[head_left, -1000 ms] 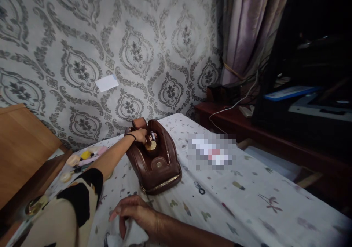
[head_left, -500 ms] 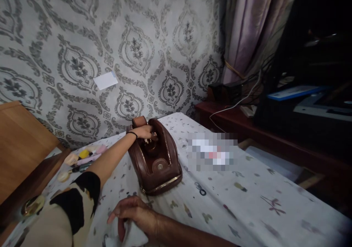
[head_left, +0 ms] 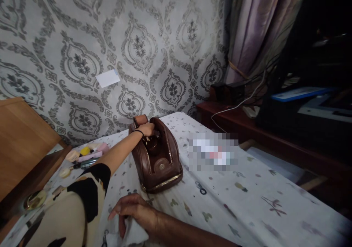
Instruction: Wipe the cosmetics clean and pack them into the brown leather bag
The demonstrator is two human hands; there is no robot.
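A brown leather bag [head_left: 162, 179] with gold zips lies unzipped on the patterned white cloth [head_left: 209, 206]. My left hand [head_left: 148, 129], with a dark band at the wrist, reaches into its opening, fingers curled downward. Beneath the fingers is a dark round shiny thing with gold glints [head_left: 151, 143]; its kind is unclear, and the fingertips are mostly hidden. Nearer to me, my right hand [head_left: 137, 210] rests low in front of the bag, fingers bent around a crumpled white cloth or tissue [head_left: 134, 234].
Left of my left arm lie several cosmetics, among them a yellow-topped item [head_left: 85, 151] and a pink one [head_left: 103, 147]. A round gold-toned container [head_left: 35, 200] is closer. A blurred-out item [head_left: 213, 151] lies right of the bag. A cable [head_left: 239, 105] hangs over the dark red furniture [head_left: 205, 109].
My left hand has shifted slightly in the bag's opening, and its fingers show less. The view has moved a little. My right hand stays put with the white cloth or tissue.
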